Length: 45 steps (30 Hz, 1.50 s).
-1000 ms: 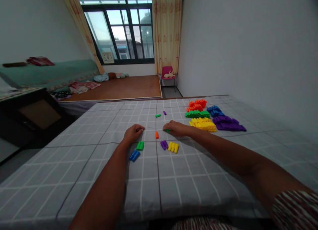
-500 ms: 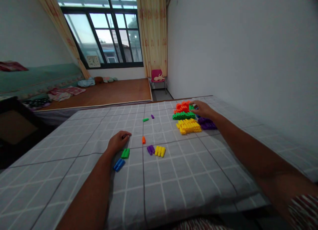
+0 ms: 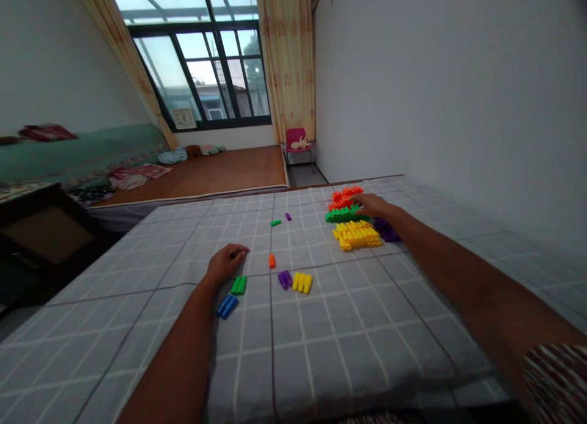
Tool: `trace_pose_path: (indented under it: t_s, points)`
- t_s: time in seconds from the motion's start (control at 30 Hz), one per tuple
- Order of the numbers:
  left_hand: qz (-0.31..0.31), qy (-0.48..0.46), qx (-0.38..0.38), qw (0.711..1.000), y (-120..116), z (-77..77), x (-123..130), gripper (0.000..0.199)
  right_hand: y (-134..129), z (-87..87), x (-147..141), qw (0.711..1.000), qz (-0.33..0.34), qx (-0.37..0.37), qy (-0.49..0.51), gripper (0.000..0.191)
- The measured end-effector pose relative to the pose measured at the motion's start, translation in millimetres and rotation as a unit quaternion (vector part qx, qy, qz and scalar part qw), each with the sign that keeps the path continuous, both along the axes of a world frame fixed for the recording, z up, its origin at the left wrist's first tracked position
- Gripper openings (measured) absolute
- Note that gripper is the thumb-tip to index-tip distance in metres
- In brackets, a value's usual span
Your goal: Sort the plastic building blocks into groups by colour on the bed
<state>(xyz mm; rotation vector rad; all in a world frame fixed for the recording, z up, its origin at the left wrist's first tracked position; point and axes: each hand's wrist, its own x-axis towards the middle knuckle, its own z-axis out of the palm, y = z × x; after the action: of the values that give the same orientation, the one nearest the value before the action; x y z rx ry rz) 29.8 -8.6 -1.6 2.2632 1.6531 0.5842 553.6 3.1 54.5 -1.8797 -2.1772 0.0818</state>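
My left hand (image 3: 226, 263) rests on the checked cloth with its fingers curled in; whatever it may hold is hidden. Beside its wrist lie a few small green plastic pieces (image 3: 238, 285) and blue pieces (image 3: 227, 306). To its right is a single orange piece (image 3: 272, 261). My right hand (image 3: 373, 205) reaches over the far right piles, fingertips drawn together at the edge of the green pile (image 3: 342, 214) and the orange pile (image 3: 343, 198). Anything pinched there is too small to make out. Nearer me sits the yellow pile (image 3: 356, 235); the purple pile (image 3: 386, 230) is partly behind my right forearm.
Purple pieces (image 3: 285, 280) and several yellow pieces (image 3: 302, 282) lie mid-cloth. Farther off are a loose green piece (image 3: 275, 223) and a small purple one (image 3: 288, 216). A wall (image 3: 449, 94) runs along the right. Beyond the table stand a bed (image 3: 229, 167) and a pink chair (image 3: 296, 135).
The view has shifted slightly, moving everything a little rightward. My right hand has lowered onto the green and orange piles, and its fingers have drawn closer together. My left hand stays put.
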Motion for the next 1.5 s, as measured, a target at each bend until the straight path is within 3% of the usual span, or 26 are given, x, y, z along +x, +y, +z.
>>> trace_pose_path:
  t_s: [0.2,0.3,0.47,0.57,0.77,0.93,1.13,1.23,1.37,1.5]
  points:
    - [-0.002,0.0,-0.001,1.0,0.2,0.0,1.4,0.032,-4.8,14.4,-5.5,0.999,-0.004,0.007,-0.047,0.049]
    - [0.005,0.008,-0.001,1.0,0.6,-2.6,2.7,0.031,-11.0,22.0,-26.3,0.998,0.021,0.043,-0.038,0.038]
    - [0.019,0.011,0.007,1.0,0.2,-7.7,4.9,0.03,-17.4,8.7,-108.4,0.984,0.178,-0.007,0.001,0.033]
    - [0.02,0.009,0.009,1.0,-3.5,-6.1,6.4,0.029,-9.8,-7.7,-165.4,0.974,0.223,-0.027,0.001,0.037]
    - [0.015,-0.019,0.004,1.0,-8.2,0.7,6.3,0.028,26.9,-24.1,-250.6,0.984,0.174,-0.022,-0.009,0.044]
    - [0.012,-0.012,0.004,1.0,-5.3,0.6,5.4,0.027,41.8,-29.3,-277.7,0.993,0.11,-0.007,-0.043,0.042]
    - [-0.003,0.0,0.009,1.0,-2.1,-2.5,5.3,0.028,32.2,-27.5,-269.2,0.99,0.139,-0.011,-0.03,0.028]
    - [-0.007,0.0,0.013,1.0,-0.7,-4.7,3.9,0.028,23.2,-19.5,-246.4,0.983,0.184,0.004,0.004,0.034]
    - [-0.006,0.004,0.014,1.0,0.3,-6.3,1.9,0.029,15.1,-0.4,-171.0,0.971,0.219,0.078,0.053,0.047]
    - [-0.008,0.003,0.016,1.0,0.3,-4.8,1.8,0.03,9.1,17.8,-61.0,0.984,0.125,0.11,0.057,0.055]
